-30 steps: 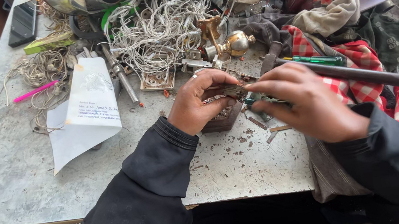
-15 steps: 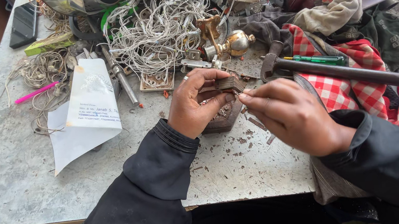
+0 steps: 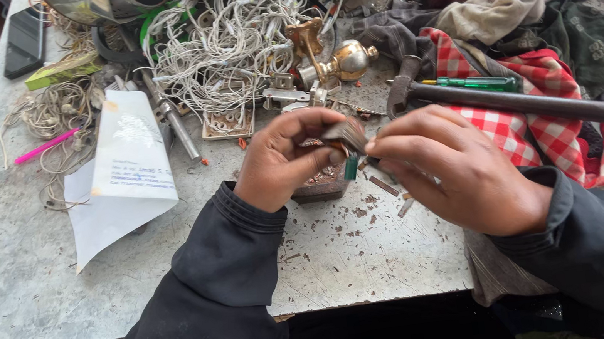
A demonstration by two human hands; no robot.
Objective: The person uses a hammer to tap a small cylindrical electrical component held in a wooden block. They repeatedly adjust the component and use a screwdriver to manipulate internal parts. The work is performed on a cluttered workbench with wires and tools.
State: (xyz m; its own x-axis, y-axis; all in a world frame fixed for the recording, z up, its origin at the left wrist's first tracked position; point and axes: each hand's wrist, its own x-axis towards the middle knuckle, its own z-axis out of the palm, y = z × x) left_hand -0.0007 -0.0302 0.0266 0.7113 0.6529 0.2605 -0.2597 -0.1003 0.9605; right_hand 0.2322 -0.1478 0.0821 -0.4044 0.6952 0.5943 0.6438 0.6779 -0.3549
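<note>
My left hand [image 3: 285, 160] grips a small dark metal piece [image 3: 348, 134] between thumb and fingers, held just above the grey table [image 3: 12, 270]. My right hand [image 3: 457, 168] meets it from the right, its fingertips pinching the same piece. A small green part [image 3: 351, 168] shows below the fingers. Under the hands sits a brown metal block [image 3: 319, 183], partly hidden. Rusty flakes and short metal bits [image 3: 382, 186] lie around it.
A tangle of white wire [image 3: 231, 43] and a brass knob fitting [image 3: 342, 61] lie behind the hands. A long dark hammer handle [image 3: 542, 103] crosses red checked cloth [image 3: 538, 76] at right. White paper [image 3: 123, 170], a pink pen [image 3: 46, 145] and a phone [image 3: 25, 41] lie left.
My right hand has let the long dark tool rest on the cloth and moved left to pinch the small piece at my left hand. The left hand rose slightly.
</note>
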